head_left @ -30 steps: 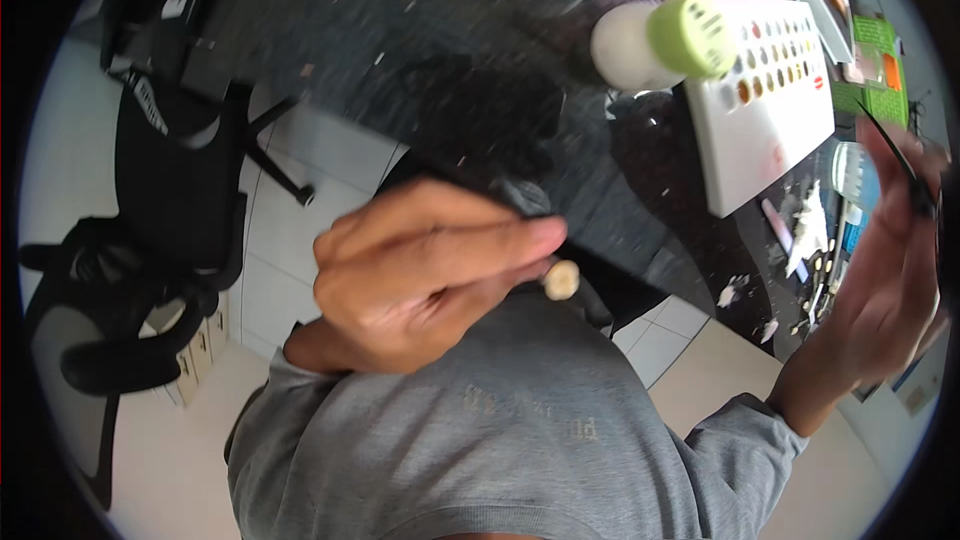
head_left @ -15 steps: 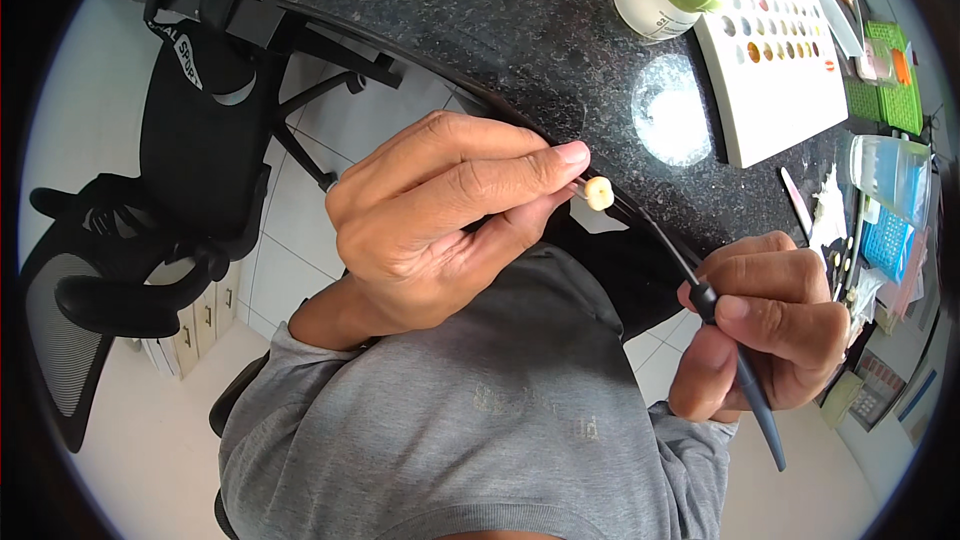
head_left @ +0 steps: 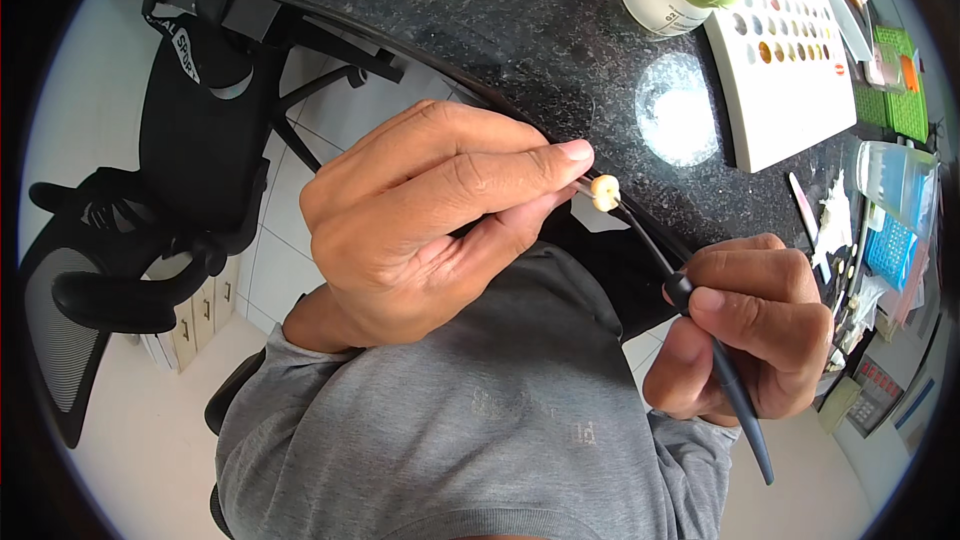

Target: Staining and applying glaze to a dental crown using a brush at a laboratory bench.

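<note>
A small cream-yellow dental crown (head_left: 605, 193) sits at the tip of a thin metal holder (head_left: 584, 183). My left hand (head_left: 450, 210) is closed on this holder, thumb and fingers pinched; most of it is hidden, so its exact kind does not show. Between the thumb and fingers of my right hand (head_left: 750, 325) is a slim, dark-handled brush (head_left: 728, 380). It slants up to the left, and its tip reaches the crown's lower right side; whether it touches, I cannot tell. Both hands are raised in front of my grey shirt, near the table edge.
On the black speckled table (head_left: 480, 20) stand a white jar (head_left: 655, 0) with a green lid and a white palette (head_left: 790, 110) with rows of coloured wells. Farther right are a clear container (head_left: 897, 178), a blue basket (head_left: 890, 250) and crumpled tissue (head_left: 833, 215). A black chair (head_left: 190, 140) is at left.
My right hand has moved slightly left, bringing the brush tip up to the crown. The crown has shifted a little to the right, while my left hand's back has moved slightly left.
</note>
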Demonstrator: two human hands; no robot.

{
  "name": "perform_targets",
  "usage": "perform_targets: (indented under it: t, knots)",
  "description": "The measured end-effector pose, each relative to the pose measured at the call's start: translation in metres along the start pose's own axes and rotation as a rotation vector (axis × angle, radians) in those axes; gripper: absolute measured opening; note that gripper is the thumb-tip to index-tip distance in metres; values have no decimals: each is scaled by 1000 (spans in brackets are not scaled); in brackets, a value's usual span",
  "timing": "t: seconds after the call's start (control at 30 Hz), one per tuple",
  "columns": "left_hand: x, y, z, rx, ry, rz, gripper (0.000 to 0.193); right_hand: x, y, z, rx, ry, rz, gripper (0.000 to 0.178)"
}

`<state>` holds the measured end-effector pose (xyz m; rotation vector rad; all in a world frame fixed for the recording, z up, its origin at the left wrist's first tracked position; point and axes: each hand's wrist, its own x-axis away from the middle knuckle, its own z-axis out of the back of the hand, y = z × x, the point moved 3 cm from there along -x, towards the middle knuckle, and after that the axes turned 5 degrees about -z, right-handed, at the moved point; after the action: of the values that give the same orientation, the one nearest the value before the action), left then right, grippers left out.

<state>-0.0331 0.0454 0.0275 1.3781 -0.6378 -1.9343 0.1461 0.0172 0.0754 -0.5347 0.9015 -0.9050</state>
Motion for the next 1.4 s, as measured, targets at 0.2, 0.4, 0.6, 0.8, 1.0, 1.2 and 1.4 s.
perform_targets:
  t: [0.2,0.4,0.6,0.8,1.0,1.2,1.4]
  knots:
    - [2,0,2,3,3,11,26,1,-1,-1,-35,0,9,18]
    - [3,0,2,-1,-4,13,26,2,2,-2,-50,-21,26,18]
    - [1,-1,1,20,-8,0,27,-1,-1,1,-11,-43,-7,18]
    - [3,-2,1,28,3,-6,28,-1,2,0,-36,-51,39,17]
    - [2,-2,0,44,-7,12,28,-2,1,1,-37,-30,47,19]
    - [-2,0,-1,58,-12,-3,27,-3,-1,7,-38,-59,38,19]
    - [3,-2,0,51,-1,23,26,-4,2,4,-33,-97,58,20]
